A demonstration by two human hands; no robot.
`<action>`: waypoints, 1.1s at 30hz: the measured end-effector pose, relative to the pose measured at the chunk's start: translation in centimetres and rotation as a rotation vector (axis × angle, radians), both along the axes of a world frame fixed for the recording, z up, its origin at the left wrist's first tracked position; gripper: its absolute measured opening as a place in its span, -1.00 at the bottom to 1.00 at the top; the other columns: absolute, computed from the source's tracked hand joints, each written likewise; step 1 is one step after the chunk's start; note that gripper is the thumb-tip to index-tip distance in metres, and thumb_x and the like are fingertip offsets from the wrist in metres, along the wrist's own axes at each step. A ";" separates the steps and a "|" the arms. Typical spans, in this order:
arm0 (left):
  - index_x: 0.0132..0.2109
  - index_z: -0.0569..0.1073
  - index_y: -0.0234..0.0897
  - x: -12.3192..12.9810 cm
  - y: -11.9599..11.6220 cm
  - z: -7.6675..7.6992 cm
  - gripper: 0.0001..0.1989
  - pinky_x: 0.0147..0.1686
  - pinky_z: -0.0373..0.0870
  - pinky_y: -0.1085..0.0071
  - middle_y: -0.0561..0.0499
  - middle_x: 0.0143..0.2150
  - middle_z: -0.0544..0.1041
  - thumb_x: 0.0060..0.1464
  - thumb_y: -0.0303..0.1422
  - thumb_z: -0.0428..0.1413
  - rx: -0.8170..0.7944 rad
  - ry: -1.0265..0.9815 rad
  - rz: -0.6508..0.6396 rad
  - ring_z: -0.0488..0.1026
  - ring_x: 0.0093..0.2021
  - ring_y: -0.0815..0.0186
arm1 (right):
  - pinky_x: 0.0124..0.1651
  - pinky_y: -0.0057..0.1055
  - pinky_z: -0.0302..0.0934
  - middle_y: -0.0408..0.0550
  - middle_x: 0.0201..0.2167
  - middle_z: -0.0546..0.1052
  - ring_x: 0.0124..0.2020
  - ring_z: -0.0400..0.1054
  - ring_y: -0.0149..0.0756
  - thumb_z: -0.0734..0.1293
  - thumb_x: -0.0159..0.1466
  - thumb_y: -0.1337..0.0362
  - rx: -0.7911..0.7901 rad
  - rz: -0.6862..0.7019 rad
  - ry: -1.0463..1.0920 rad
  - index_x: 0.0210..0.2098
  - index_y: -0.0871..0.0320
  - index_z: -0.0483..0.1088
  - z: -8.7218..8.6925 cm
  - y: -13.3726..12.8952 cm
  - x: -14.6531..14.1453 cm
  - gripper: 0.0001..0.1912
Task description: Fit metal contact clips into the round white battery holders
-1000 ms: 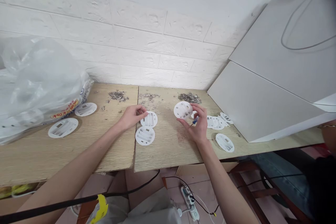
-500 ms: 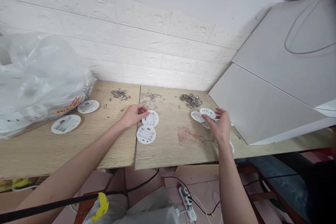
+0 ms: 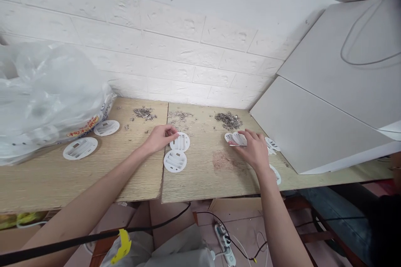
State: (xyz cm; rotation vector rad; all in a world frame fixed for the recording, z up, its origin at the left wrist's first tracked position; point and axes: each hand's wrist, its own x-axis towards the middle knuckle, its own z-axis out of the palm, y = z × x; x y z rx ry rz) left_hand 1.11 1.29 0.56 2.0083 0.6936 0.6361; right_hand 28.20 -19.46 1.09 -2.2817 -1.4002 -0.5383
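My left hand (image 3: 163,137) has its fingers pinched together at the upper left edge of a white round plate (image 3: 181,142); whether it grips anything is hidden. Another white round plate (image 3: 175,161) lies just below, touching the first. At the right, my right hand (image 3: 254,148) is closed on a tool with a thin pale tip (image 3: 235,145), mostly hidden by the fingers. Beside those fingers lie white round plates (image 3: 231,137). Small metal pieces are heaped behind it (image 3: 228,121), with sparser ones (image 3: 180,116) behind my left hand.
A plastic bag (image 3: 56,91) stands at the left, with two round plates (image 3: 80,148) beside it. Another metal heap (image 3: 144,112) lies near the wall. White boxes (image 3: 326,125) border the right. More plates (image 3: 272,144) lie right of my right hand. A power strip (image 3: 224,244) is below.
My right hand has moved left and turned over the plates, uncovering the plates to its right. My left hand has stayed at the same plate.
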 end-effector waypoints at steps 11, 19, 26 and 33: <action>-0.25 0.20 -0.22 0.4 0.2 0.9 -0.74 -0.67 0.23 0.54 0.10 -0.46 0.43 0.04 -0.20 0.09 -0.400 -0.472 0.286 0.38 -0.60 0.41 | -0.20 -0.32 0.27 -0.05 -0.34 0.57 -0.31 0.41 -0.25 0.23 0.27 0.18 0.116 0.320 0.490 -0.37 0.14 0.48 1.7 8.2 -6.4 -0.76; -0.04 0.26 -0.20 0.1 0.9 1.9 -0.57 -0.52 0.43 0.47 0.00 -0.24 0.50 -0.09 -0.53 0.14 -0.620 -0.644 0.448 0.52 -0.43 0.33 | -0.11 -0.35 0.22 0.05 -0.20 0.52 -0.22 0.39 -0.23 0.32 0.23 0.27 -0.246 0.493 0.335 -0.13 0.20 0.49 0.9 14.6 -9.8 -0.76; -0.09 0.32 -0.27 0.2 0.3 2.3 -0.54 -0.45 0.51 0.43 -0.07 -0.19 0.51 -0.18 -0.63 0.19 -0.729 -0.651 0.431 0.53 -0.36 0.29 | -0.10 -0.39 0.17 0.09 -0.10 0.41 -0.09 0.29 -0.22 0.20 0.26 0.44 -0.064 0.110 0.372 -0.15 0.24 0.49 0.8 13.7 -7.4 -0.73; -0.20 0.38 -0.36 0.1 0.5 2.1 -0.66 -0.45 0.54 0.40 -0.15 -0.14 0.50 -0.19 -0.56 0.25 -0.703 -0.589 0.469 0.51 -0.28 0.24 | -0.05 -0.25 0.08 0.20 0.02 0.35 0.04 0.14 0.01 0.20 0.21 0.46 -0.159 -0.385 0.202 -0.05 0.23 0.46 0.0 12.0 -3.1 -0.65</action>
